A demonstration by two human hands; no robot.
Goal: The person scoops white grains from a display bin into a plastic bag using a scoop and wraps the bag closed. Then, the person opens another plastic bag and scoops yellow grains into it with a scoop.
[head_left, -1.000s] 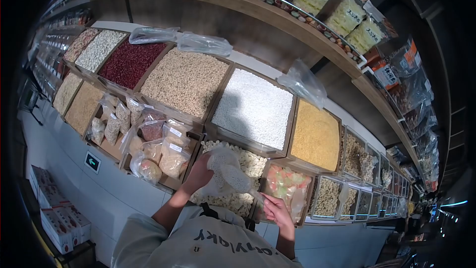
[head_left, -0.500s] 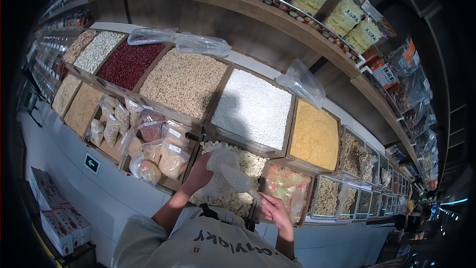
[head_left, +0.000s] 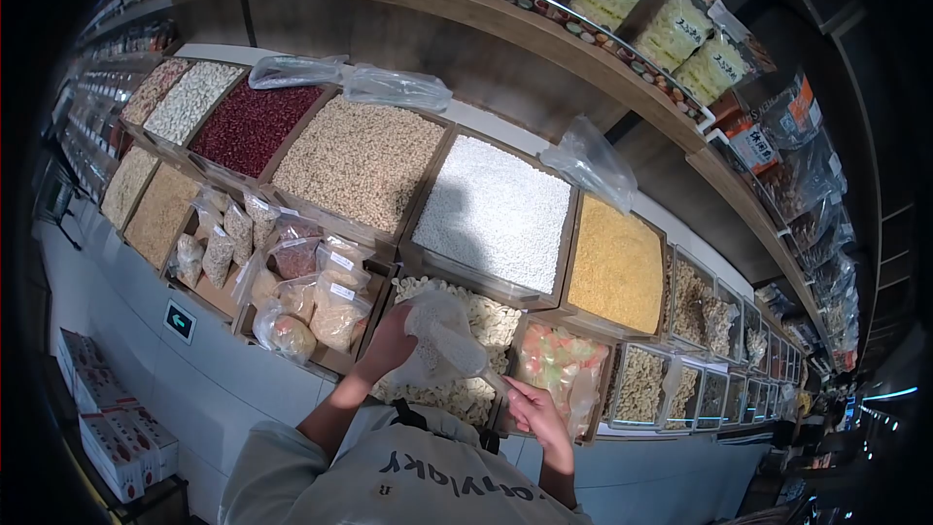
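My left hand [head_left: 390, 342] is closed on a clear plastic bag [head_left: 422, 369] with pale grains inside, held above a bin of white flat pieces [head_left: 491, 319]. My right hand [head_left: 537, 412] grips the handle of a scoop [head_left: 495, 381]. The scoop's head points left and reaches into the bag's mouth, partly covered by the plastic. Just beyond the bag is a wooden bin of small white grains [head_left: 505, 209], with a shadow across its left part.
Yellow grain [head_left: 614, 267], beige beans [head_left: 360, 160] and dark red beans [head_left: 255, 128] fill neighbouring bins. Bagged goods [head_left: 311, 282] lie at the near left. A wooden shelf [head_left: 544, 27] overhangs the back. Loose plastic bags [head_left: 595, 160] rest on the ledge. Cartons [head_left: 121, 428] stand at the lower left.
The scoop's head has shifted slightly left and deeper into the bag, tilting a little. My right hand moved with it very slightly; my left hand stays in place.
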